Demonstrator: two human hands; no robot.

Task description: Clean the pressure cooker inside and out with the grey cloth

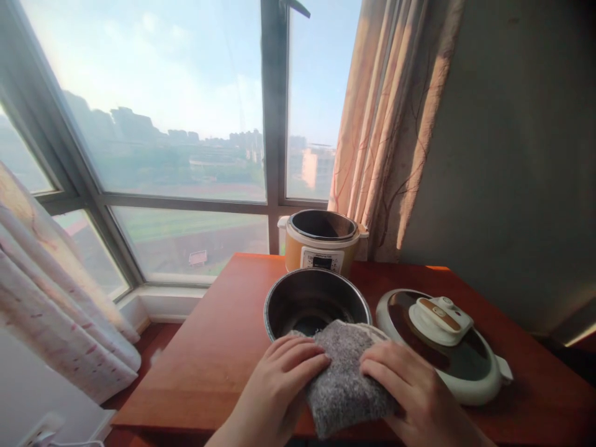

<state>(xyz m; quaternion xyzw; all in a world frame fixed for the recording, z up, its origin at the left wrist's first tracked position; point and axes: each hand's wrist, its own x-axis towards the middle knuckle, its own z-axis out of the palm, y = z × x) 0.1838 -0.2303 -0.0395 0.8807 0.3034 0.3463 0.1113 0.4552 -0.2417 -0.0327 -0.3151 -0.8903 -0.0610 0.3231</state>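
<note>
A grey, fuzzy cleaning cloth [350, 375] is stretched between both hands, in front of the dark inner pot [316, 298]. My left hand [287, 379] grips its left side, fingers curled over the top. On the right side my right hand [405, 379] holds it the same way, the thumb hidden. The cloth's upper edge overlaps the near rim of the pot in view; whether it touches the rim I cannot tell. Behind the pot stands the yellow and white pressure cooker body [298, 251], its top uncovered. To the right lies its round lid [465, 372], handle upward.
Everything stands on a reddish-brown wooden table [200, 360]. Its left edge drops off toward the floor and a patterned curtain [56, 310]. Large windows [177, 124] rise behind, with another curtain [382, 112] and a grey wall [503, 155] to the right.
</note>
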